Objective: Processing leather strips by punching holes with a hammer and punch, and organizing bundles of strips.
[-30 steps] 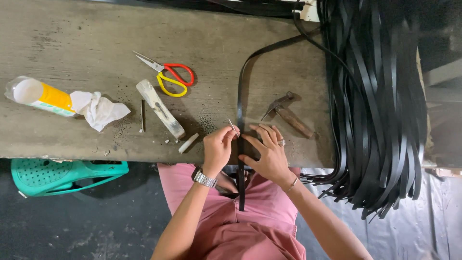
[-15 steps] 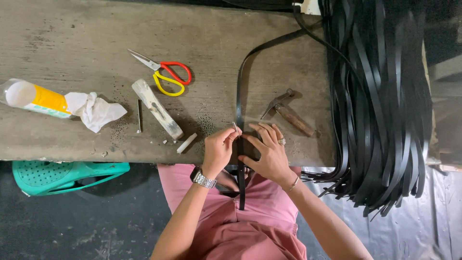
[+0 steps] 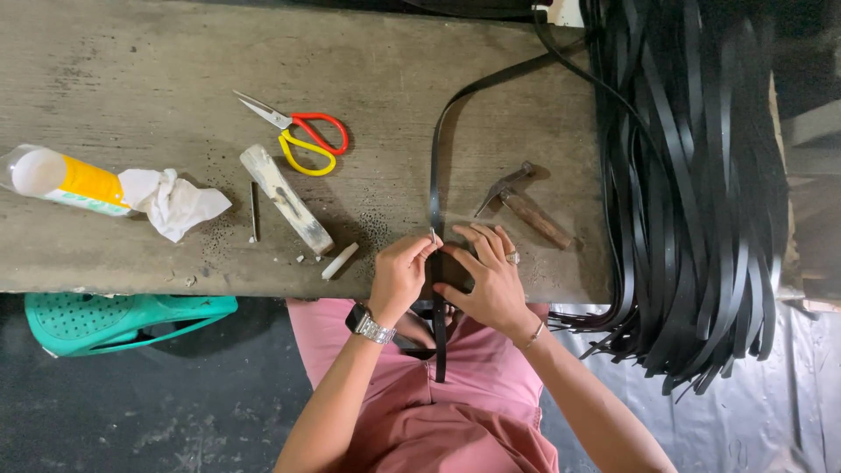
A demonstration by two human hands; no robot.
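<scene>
Little has shifted since the earlier frame: both hands stay at the near table edge on the same strap, fingers re-set a touch. Nearest, the black strap (image 3: 439, 337) hangs off the edge over the pink lap, tail toward 6 o'clock. Left hand (image 3: 399, 278) pinches a small pale pin-like piece at the strap with thumb and forefinger closed narrow on it; I cannot tell what the piece is. Right hand (image 3: 486, 280) lies flat, fingers spread, pressing the strap onto the wooden table (image 3: 131, 70); not a closed grip. Strap long axis runs 6 to 12 o'clock from the hands, then bends toward 1 o'clock into the heap of black straps (image 3: 692, 201). Left hand is on the work point, right just beside at 3 o'clock. Small hammer (image 3: 526, 206) sits near at 1 o'clock of the right hand. Farther at 10 o'clock: wooden block (image 3: 287, 200), scissors (image 3: 298, 136), rag (image 3: 171, 203), bottle (image 3: 61, 180).
</scene>
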